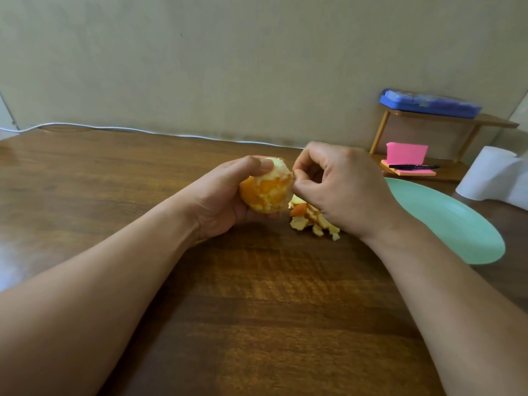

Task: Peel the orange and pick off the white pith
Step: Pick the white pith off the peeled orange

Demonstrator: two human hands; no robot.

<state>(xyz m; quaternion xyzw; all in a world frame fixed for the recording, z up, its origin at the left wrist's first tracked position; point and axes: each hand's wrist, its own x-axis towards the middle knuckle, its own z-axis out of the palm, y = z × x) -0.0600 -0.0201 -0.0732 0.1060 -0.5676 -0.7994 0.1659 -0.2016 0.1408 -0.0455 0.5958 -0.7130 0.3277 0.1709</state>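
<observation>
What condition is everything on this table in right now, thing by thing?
orange: mostly peeled, white pith left on top.
left hand: grips the orange, thumb on top.
right hand: pinches pith at the orange's edge.
peel scraps: heaped on the table below the right hand.
green plate: flat on the table.
black pen: lying on pink sticky notes.
blue box: closed, atop the small shelf.

Home setting, desk or dining corner. Wooden table [257, 310] against plain beige wall [228, 52]. 2 o'clock: small wooden shelf [497, 122] with blue box [428, 105], pink sticky notes [405, 152], pen [413, 166]. 3 o'clock: paper roll [491, 175], green plate [457, 224]. 11 o'clock: white cable [85, 127].
</observation>
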